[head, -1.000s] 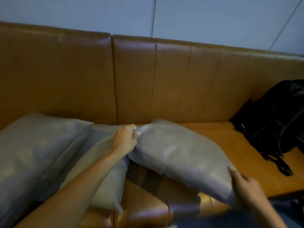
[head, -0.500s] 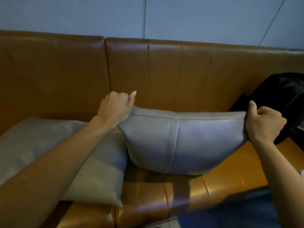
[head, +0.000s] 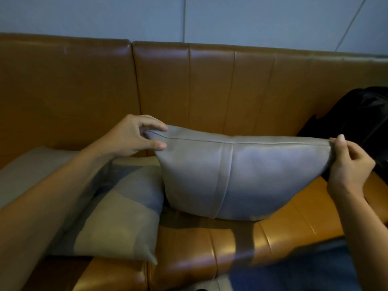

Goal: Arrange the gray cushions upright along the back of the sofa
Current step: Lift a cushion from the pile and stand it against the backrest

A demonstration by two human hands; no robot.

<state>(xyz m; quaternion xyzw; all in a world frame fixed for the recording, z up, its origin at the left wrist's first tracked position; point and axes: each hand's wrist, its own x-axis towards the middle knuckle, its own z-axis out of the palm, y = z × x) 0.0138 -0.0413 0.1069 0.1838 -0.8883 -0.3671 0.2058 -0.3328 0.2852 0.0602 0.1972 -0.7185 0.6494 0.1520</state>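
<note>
Standing cushion: a gray, seamed, pillow-shaped leather cushion (head: 241, 179) is held upright on the seat of the tan leather sofa (head: 210, 85), its lower edge resting on the seat, its top seam stretched level between two hands; whether its back touches the backrest cannot be told.
Lying cushion: a second gray leather cushion (head: 117, 215) is seen flat on the seat to the left, its right edge just beside the standing one, partly covered by the left forearm.
Third cushion: another gray cushion (head: 27, 171) is glimpsed further left, behind the forearm, also lying low against the seat.
Container: a black fabric backpack (head: 354, 127) is propped on the seat at the far right against the backrest; its contents cannot be seen.
Left hand (head: 134, 137): the upper left corner of the standing cushion is pinched between thumb and forefinger, the other fingers loosely curled.
Right hand (head: 348, 162): the upper right corner is gripped between thumb and bent fingers, the fist partly closed around the fabric.
Hands relative to each other: they are kept well apart, one at each end of the top seam.
Wall: a pale blue panelled wall (head: 252, 22) is seen above the backrest.
</note>
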